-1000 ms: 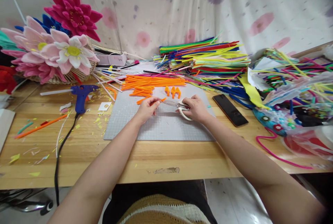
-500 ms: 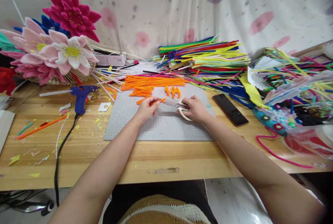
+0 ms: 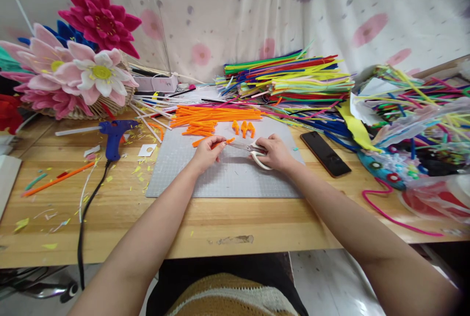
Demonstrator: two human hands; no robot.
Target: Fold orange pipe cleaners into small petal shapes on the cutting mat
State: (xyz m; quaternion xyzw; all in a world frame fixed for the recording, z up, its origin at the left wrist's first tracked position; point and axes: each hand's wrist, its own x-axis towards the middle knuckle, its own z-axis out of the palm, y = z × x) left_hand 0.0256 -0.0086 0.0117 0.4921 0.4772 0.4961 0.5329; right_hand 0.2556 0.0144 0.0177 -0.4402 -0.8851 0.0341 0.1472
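My left hand (image 3: 209, 153) pinches an orange pipe cleaner (image 3: 230, 140), whose short end sticks out past the fingertips to the right. White-handled scissors (image 3: 260, 159) are gripped in my right hand (image 3: 277, 153), their blades pointing left and meeting the tip of that pipe cleaner. Whether the blades touch it is too small to tell. Both hands are over a grey cutting mat (image 3: 223, 183). Just behind them lie several small bent orange pieces (image 3: 244, 130), a short orange bundle (image 3: 200, 129) and a longer orange pipe cleaner bundle (image 3: 216, 116).
A blue glue gun (image 3: 113, 137) with a black cord lies left among scraps. Fuzzy flowers (image 3: 84, 73) stand behind it. At the back are stacked coloured pipe cleaners (image 3: 286, 78). A phone (image 3: 325, 154) lies right of the mat, beside a heap of loose materials (image 3: 414, 120).
My hands, the scissors and the orange pipe cleaner are in almost the same place. The whole view has shifted only very slightly.
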